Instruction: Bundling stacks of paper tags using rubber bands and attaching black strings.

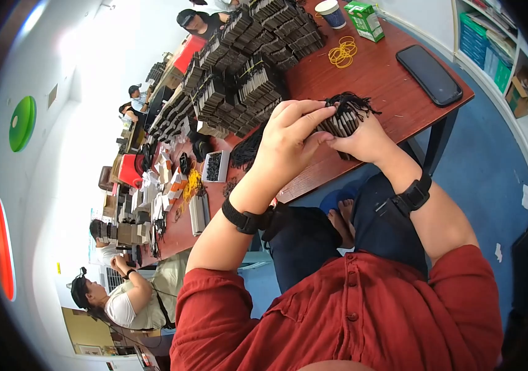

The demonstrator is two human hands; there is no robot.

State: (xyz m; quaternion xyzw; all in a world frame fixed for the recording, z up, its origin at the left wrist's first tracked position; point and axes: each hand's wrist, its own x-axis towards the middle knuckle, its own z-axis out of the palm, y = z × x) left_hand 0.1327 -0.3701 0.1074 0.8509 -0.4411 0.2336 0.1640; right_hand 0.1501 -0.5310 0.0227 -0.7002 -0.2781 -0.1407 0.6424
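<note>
A bundle of thin, dark card-like pieces (pixel 343 124) with black cords is gripped between my hands above the table's front edge. My left hand (pixel 291 127) wraps its left side, fingers over the top, the thumb meeting my right thumb in front. My right hand (pixel 369 140) holds the bundle's right side. The cords (pixel 351 102) spill over its upper end; its far face is hidden. Beyond my left hand rise tall stacks of similar bundles (pixel 259 86), a few with yellow bands. Loose black cords (pixel 245 150) lie left of my left forearm.
On the reddish table (pixel 370 76) lie yellow rubber bands (pixel 342 52), a phone (pixel 429 74), a paper cup (pixel 330 14) and a green carton (pixel 364 21). Leftward are a white box of small black parts (pixel 216 166) and more yellow bands (pixel 193 184). A person (pixel 129 292) sits farther left.
</note>
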